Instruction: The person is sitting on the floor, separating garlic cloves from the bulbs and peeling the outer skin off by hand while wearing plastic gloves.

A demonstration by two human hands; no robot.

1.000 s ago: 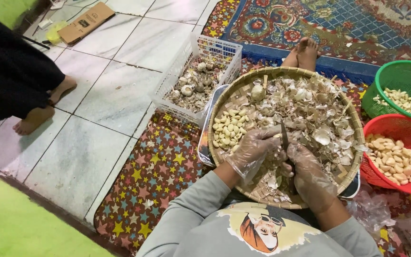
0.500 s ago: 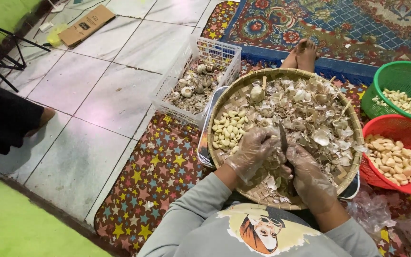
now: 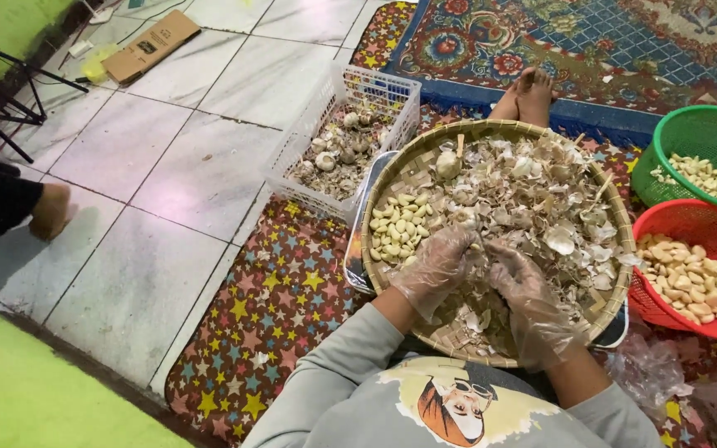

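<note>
Woven tray (image 3: 425,170) | gloved fingers (image 3: 466,249) hide item | right basket (image 3: 707,332) cropped

Pale cream peeled garlic cloves (image 3: 397,228) and off-white papery skins (image 3: 541,199) in a tan woven tray (image 3: 425,166); green basket (image 3: 707,137) and red basket (image 3: 674,224) alongside; white crate (image 3: 375,83); dark mat (image 3: 275,299) strewn with multicoloured stars; blue floral carpet (image 3: 624,41); grey-white floor tiles (image 3: 168,182); clear-gloved left hand (image 3: 437,265) and right hand (image 3: 529,294)
</note>
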